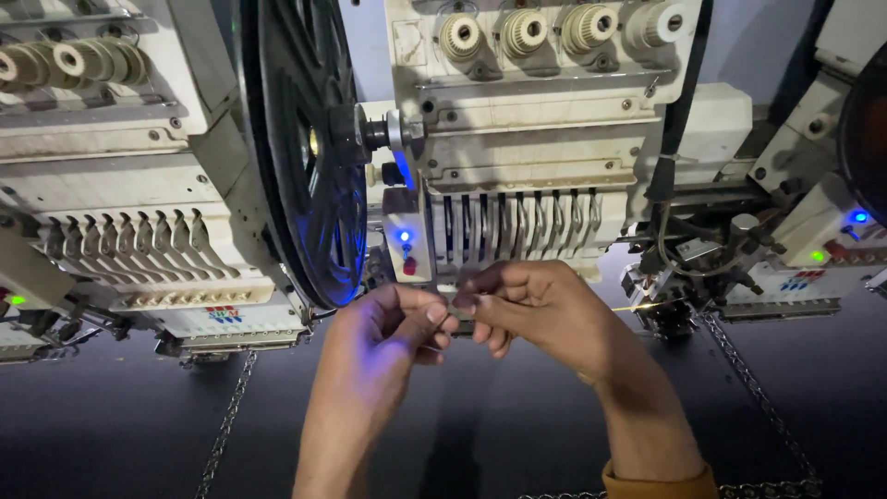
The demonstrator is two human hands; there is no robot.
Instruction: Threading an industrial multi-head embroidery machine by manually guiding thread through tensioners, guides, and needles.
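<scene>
My left hand [388, 328] and my right hand [536, 305] meet fingertip to fingertip in front of the middle embroidery machine head [527, 157]. Both pinch something very thin between thumb and forefinger, most likely a thread [637, 306]; a fine golden strand shows to the right of my right hand. The pinch point sits just below the row of metal take-up levers [517, 226]. An orange cuff [661, 482] shows at my right wrist.
A large black wheel [309, 148] stands left of the head, lit blue. Another embroidery head [120, 185] is at the left and one [813, 231] at the right. Thread tension knobs [554, 32] line the top. Dark fabric with chain-like stitching [226, 420] lies below.
</scene>
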